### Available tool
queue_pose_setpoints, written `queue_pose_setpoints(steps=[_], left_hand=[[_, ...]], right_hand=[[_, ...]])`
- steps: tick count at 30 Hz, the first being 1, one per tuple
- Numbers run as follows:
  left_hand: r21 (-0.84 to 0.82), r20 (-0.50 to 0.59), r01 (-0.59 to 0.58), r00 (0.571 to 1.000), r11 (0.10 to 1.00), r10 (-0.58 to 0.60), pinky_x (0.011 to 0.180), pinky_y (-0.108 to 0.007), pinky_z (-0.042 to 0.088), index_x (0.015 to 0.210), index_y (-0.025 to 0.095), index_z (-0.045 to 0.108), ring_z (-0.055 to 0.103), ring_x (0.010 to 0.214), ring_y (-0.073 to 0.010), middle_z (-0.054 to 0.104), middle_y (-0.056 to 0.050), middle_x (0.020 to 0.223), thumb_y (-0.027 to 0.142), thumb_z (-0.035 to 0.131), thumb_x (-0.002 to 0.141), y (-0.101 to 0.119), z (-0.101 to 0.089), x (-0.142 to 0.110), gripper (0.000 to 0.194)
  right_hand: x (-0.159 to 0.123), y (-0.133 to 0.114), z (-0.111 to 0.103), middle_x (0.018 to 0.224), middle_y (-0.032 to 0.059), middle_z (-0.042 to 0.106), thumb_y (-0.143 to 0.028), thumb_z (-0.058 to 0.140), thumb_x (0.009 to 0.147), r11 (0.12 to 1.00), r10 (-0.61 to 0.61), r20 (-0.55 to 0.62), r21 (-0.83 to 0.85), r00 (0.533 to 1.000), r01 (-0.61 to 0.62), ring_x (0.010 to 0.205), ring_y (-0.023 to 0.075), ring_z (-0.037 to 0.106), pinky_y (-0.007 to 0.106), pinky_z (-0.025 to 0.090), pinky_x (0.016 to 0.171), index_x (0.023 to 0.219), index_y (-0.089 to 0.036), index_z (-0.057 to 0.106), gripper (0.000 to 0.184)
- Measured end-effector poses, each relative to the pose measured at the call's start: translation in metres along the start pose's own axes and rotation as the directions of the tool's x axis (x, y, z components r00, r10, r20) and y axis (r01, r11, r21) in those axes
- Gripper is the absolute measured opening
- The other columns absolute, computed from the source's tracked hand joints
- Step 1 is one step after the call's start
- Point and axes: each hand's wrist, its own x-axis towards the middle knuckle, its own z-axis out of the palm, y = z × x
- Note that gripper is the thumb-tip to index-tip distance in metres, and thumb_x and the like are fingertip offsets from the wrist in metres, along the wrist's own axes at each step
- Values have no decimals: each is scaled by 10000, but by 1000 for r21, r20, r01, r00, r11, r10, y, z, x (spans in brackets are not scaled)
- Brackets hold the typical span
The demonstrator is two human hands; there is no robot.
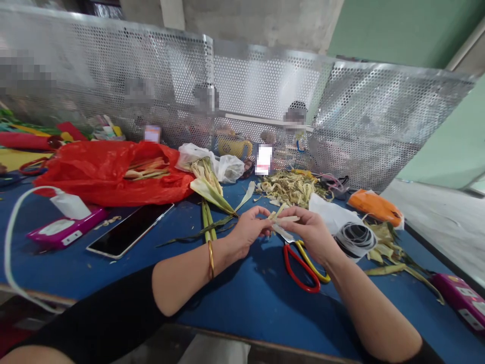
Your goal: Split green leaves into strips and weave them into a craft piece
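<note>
The left hand (248, 228) and right hand (313, 231) pinched a husk strip (288, 219) between the bench's (235, 308) near and far edges. Work appeared partway: husk pieces (290, 189) lay piled toward the far edge; bagged husks (148, 168) remained.

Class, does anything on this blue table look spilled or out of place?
Possibly: a few pale scraps lie loose between the purple power strip on the left and the black phone, apart from the heap of dried strips, as if dropped.
</note>
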Motion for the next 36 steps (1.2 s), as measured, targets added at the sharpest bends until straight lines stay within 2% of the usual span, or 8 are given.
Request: queue_pose_setpoints(steps=[6, 10, 13, 20, 25, 28, 33, 36], left_hand=[[-43, 29, 42, 999, 998, -40, 558, -198, 417, 794, 151, 586, 528, 497, -66, 598, 21, 594, 162, 724, 679, 1, 2, -3, 180], [-36, 35, 14, 999, 999, -13, 562, -200, 426, 802, 139, 607, 532, 508, -67, 617, 8, 626, 184, 753, 665, 0, 4, -4, 205], [-20, 44, -10, 999, 1000, 11, 531, -198, 414, 798, 138, 606, 516, 475, -64, 612, 12, 599, 188, 757, 663, -2, 4, -5, 209], [-24, 102, 40, 994, 999, -38, 561, -211, 429, 749, 135, 602, 533, 496, -75, 612, 6, 584, 253, 781, 661, -2, 4, -6, 232], [-51, 76, 125, 990, 991, -121, 619, -202, 434, 722, 145, 572, 570, 553, -73, 627, 5, 625, 83, 693, 674, -1, 3, -2, 144], [-70, 71, 140, 988, 988, -135, 610, -206, 436, 720, 146, 569, 565, 546, -71, 626, 9, 642, 78, 687, 657, -2, 2, 0, 150], [-61, 79, 122, 990, 991, -117, 592, -208, 441, 732, 142, 595, 556, 546, -75, 617, 11, 638, 127, 722, 633, -3, 1, 0, 162], [-41, 63, 110, 992, 993, -107, 566, -201, 433, 719, 141, 586, 545, 520, -70, 624, 6, 633, 107, 707, 633, -2, 2, -1, 153]], right_hand=[[3, 5, 3, 676, 5, 612, -347, 687, 704, 951, -173, -86, -274, 981, 143, 636, 142, 510, 261, 414, 600, 714, -191, 660, 159], [3, 8, 3, 750, 13, 611, -306, 630, 776, 885, -299, -12, -379, 954, 273, 662, 146, 521, 269, 421, 642, 832, -207, 662, 119], [2, 9, 5, 733, 20, 597, -320, 563, 836, 851, -347, 9, -417, 938, 319, 694, 158, 541, 275, 426, 674, 748, -209, 651, 167], [4, 12, 6, 630, -21, 588, -406, 584, 817, 972, -165, -93, -182, 982, 146, 544, 124, 499, 254, 415, 558, 742, -208, 595, 212], [7, 16, 4, 593, -24, 550, -386, 577, 814, 969, -122, -72, -225, 990, 103, 527, 114, 461, 242, 366, 521, 652, -197, 563, 249], [5, 16, 4, 598, -22, 538, -346, 553, 830, 941, -160, -76, -313, 984, 128, 546, 122, 452, 242, 347, 528, 697, -197, 585, 202], [-2, 12, 6, 755, 14, 604, -304, 507, 872, 783, -394, 37, -509, 918, 357, 719, 155, 534, 256, 397, 680, 770, -212, 606, 168], [-1, 14, 4, 708, 5, 592, -298, 489, 874, 805, -322, 10, -524, 947, 279, 674, 148, 517, 252, 381, 638, 772, -209, 605, 178]])
